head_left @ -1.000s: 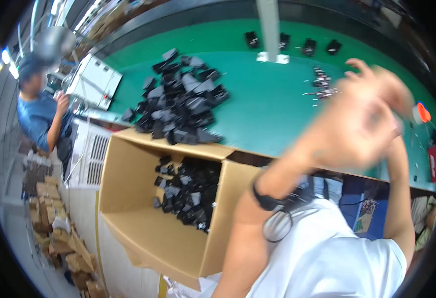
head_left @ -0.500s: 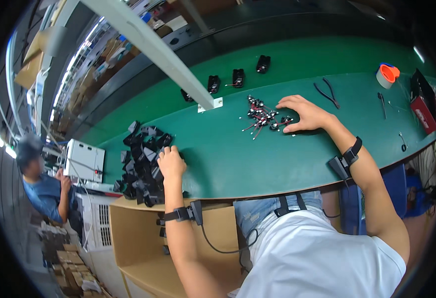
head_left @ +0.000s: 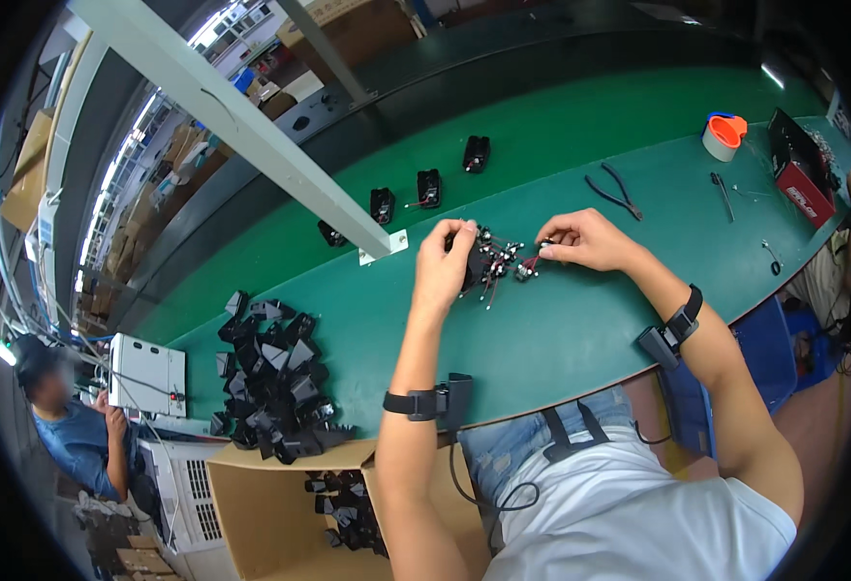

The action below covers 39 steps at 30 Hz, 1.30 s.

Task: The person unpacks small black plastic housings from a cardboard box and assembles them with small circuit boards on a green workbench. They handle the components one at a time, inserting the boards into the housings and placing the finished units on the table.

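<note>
My left hand (head_left: 441,263) is closed around a black plastic housing (head_left: 468,271), mostly hidden by the fingers, at the left side of a heap of small wired parts (head_left: 499,256). These parts are dark with red and black leads and white ends. At the heap's right side, my right hand (head_left: 585,242) pinches one small wired part (head_left: 544,245) between thumb and fingers. A pile of black plastic housings (head_left: 272,373) lies on the green tabletop (head_left: 532,349) to the left.
Several black assembled units (head_left: 429,188) stand on a green strip beyond the table, near a grey post (head_left: 241,126). Pliers (head_left: 615,194), an orange-and-white tape roll (head_left: 725,137) and a red-black box (head_left: 801,174) lie right. A cardboard box (head_left: 270,518) stands below; another person (head_left: 72,416) works far left.
My left hand has moved right from the pile of housings to the wired parts, bringing a black housing. My right hand's fingers have closed on a small wired part. The view has shifted somewhat.
</note>
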### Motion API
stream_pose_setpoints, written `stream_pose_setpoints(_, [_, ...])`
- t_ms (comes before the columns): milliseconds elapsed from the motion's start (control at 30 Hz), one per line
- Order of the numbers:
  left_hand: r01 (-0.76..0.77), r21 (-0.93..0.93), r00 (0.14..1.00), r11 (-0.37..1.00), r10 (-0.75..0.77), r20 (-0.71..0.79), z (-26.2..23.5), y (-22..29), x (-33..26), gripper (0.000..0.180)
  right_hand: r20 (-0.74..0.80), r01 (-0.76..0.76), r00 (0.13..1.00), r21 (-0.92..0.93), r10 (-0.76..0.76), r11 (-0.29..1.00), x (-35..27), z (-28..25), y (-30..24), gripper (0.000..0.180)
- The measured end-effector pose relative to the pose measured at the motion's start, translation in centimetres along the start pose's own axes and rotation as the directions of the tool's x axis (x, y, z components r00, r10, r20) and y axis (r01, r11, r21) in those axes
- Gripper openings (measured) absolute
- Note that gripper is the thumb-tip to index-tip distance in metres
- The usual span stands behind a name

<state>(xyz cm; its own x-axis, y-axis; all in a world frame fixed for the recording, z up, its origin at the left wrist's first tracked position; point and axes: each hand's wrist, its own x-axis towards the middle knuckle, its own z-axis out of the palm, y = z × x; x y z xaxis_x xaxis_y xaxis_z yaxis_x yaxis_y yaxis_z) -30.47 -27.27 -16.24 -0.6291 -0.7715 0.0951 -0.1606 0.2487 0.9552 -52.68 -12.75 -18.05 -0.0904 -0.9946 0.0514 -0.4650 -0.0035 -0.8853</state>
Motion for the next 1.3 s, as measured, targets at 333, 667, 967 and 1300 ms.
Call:
stream_pose_setpoints(333, [0.172,-0.588,0.942,0.791,0.043,0.334,2.6,-0.7,-0.7,0.035,-0.093,-0.052,0.987,0.591,0.133,0.805,-0.8,0.2,-0.5,0.031])
stream_pose_setpoints(667, [-0.366,-0.13,0.915,0.921,0.382,0.127,5.0,-1.0,-1.0,0.026,0.145,-0.159,0.986,0.623,0.086,0.766,-1.5,1.1,-1.3,0.032])
stream_pose_setpoints(967, [-0.351,-0.056,0.936,0.935,0.353,0.012,6.3,-0.3,-1.9,0.019,-0.203,-0.044,0.964,0.515,0.172,0.856,-2.4,3.1,-3.4,0.016])
stream_pose_setpoints(1300, [-0.006,-0.483,0.998,0.875,0.038,0.057,6.7,-0.5,-2.3,0.012,-0.334,0.277,0.919,0.172,-0.209,0.945,-2.1,3.2,-2.9,0.029])
